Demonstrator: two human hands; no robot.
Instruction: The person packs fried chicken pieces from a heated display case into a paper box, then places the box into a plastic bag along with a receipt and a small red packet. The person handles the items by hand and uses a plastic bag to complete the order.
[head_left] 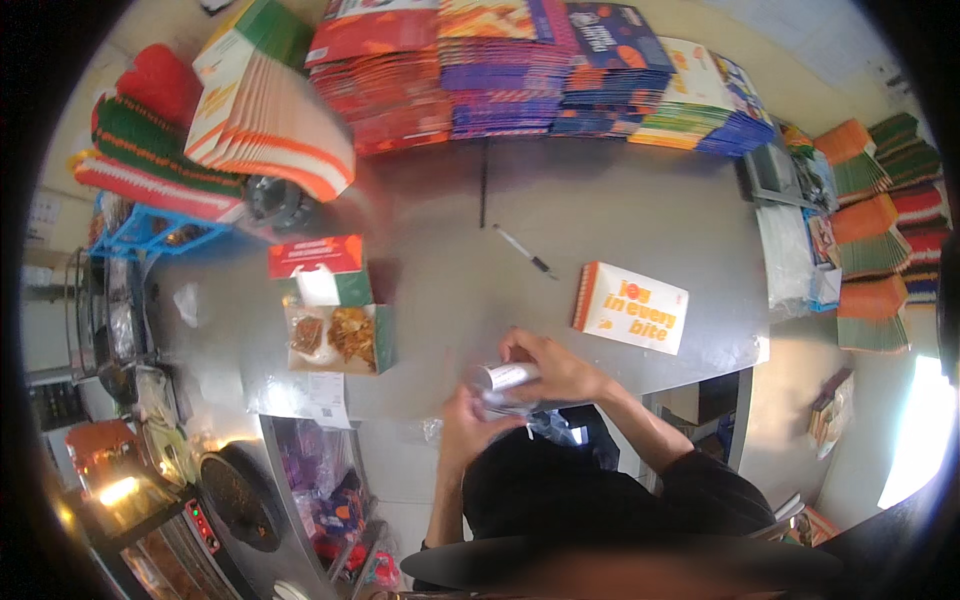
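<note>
Near the front edge of the steel counter, my right hand (555, 372) is closed round a short silvery cylinder (508, 376) with something clear and crinkled below it. My left hand (470, 425) grips the cylinder's lower left side and the clear material. An open food box (378, 345) to their left holds brown food in pale wrapping. A closed white-and-orange box (630, 307) lies to their right, and a pen (525, 251) lies beyond them. A printed slip (328, 400) lies below the open box.
Stacks of folded colourful boxes (380, 95) line the back and both sides of the steel counter (420, 200). A blue basket (145, 235) stands at left. A lit appliance (120, 500) and black pan (240, 495) are at lower left, and a grey tray (770, 175) at back right.
</note>
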